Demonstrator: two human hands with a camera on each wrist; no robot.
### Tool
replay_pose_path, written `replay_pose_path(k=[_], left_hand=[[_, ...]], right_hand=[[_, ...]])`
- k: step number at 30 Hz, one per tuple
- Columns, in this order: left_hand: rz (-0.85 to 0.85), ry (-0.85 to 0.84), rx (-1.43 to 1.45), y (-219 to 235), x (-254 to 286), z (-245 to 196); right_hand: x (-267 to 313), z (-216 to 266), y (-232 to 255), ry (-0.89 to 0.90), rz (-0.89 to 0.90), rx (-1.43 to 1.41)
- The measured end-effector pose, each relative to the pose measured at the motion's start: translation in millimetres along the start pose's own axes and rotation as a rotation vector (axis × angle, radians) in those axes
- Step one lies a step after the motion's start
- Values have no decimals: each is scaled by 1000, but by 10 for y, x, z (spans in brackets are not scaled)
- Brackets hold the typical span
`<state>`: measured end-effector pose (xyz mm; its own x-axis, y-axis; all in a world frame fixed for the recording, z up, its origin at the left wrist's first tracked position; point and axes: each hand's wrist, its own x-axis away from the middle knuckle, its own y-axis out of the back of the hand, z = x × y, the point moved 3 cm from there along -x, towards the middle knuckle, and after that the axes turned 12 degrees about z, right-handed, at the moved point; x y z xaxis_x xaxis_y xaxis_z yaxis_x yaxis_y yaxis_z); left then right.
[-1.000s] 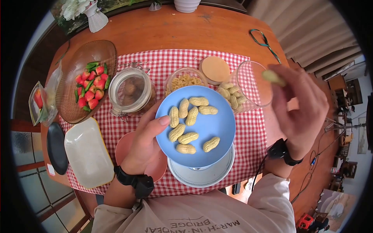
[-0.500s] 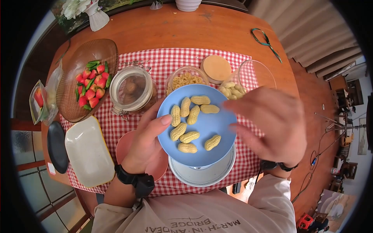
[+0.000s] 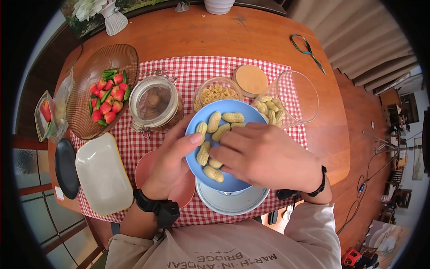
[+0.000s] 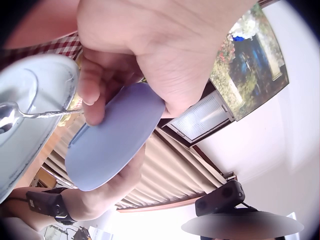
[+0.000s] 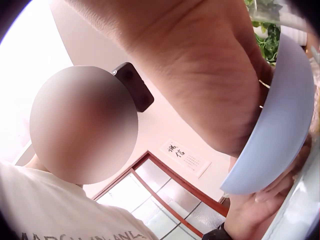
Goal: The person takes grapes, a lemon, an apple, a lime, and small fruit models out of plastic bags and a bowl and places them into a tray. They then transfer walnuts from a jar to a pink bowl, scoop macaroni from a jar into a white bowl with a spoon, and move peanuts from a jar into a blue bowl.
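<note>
My left hand (image 3: 168,163) holds a blue plate (image 3: 197,172), thumb over the rim and fingers underneath. Several peanuts in their shells (image 3: 203,153) lie on it. Over the right side of the plate, my right hand (image 3: 273,157) reaches in with its fingers bent down among the peanuts. Its fingertips are hidden behind the back of the hand, so I cannot tell whether they pinch a peanut. From below, the left wrist view shows the plate's underside (image 4: 112,137). More peanuts (image 3: 268,107) are inside a clear jar (image 3: 298,123) lying on its side, mouth toward the right.
Behind the plate stand a tub of small pasta (image 3: 217,93), a round wooden lid (image 3: 251,80) and a clip-top jar (image 3: 154,105). On the left are an amber dish (image 3: 78,110) of red and green peppers, and a cream tray (image 3: 101,179). A white plate (image 3: 210,204) sits below, with a spoon (image 4: 45,115).
My right hand has come from the clear jar's mouth, where it held a peanut, leftward over the blue plate and down among the peanuts. My left hand keeps holding the plate.
</note>
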<state>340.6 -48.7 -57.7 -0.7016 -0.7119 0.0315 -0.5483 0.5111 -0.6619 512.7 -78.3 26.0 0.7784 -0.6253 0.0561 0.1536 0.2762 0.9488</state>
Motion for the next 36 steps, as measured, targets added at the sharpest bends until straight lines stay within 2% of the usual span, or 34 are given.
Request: replay_pose_path(k=[1, 5, 7, 8, 10, 13, 14, 16, 18, 20, 21, 23, 24, 26, 27, 29, 33, 36], left_hand=[[9, 14, -28, 10, 6, 6], [25, 6, 3, -5, 0, -1], [-29, 6, 52, -24, 11, 0], [-19, 6, 54, -38, 10, 5], [-44, 12, 63, -40, 13, 13], [-37, -2, 26, 3, 15, 17], [-40, 1, 27, 0, 20, 16], [-48, -1, 39, -14, 26, 6], [-50, -1, 30, 6, 27, 14], [-48, -1, 19, 20, 22, 26], [-44, -5, 22, 24, 20, 31], [-36, -4, 24, 20, 20, 39], [-33, -1, 30, 18, 19, 37], [-34, 3, 30, 25, 22, 15], [-25, 2, 44, 21, 21, 9], [-20, -6, 59, 19, 19, 12], [-34, 20, -38, -9, 21, 15], [-19, 6, -25, -7, 9, 2]], right_hand=[[-8, -12, -75, 52, -79, 35], [147, -68, 232, -26, -58, 36], [340, -152, 477, -128, -289, 63], [398, -132, 567, -135, -289, 71], [534, -152, 746, -395, -469, 113], [636, -254, 794, -483, -520, 285], [635, -239, 802, -483, -518, 280], [673, -213, 865, -610, -645, 265], [697, -159, 862, -631, -696, 231], [668, -62, 846, -592, -621, 115], [642, -78, 814, -437, -508, 63], [501, -78, 597, -275, -303, 29], [446, -67, 537, -279, -307, 28], [287, 4, 381, -128, -82, -4], [264, 12, 340, -125, -85, -6], [219, 24, 196, -83, 150, -111], [173, 7, 30, -97, 130, -33], [189, -37, 49, -187, 97, 131]])
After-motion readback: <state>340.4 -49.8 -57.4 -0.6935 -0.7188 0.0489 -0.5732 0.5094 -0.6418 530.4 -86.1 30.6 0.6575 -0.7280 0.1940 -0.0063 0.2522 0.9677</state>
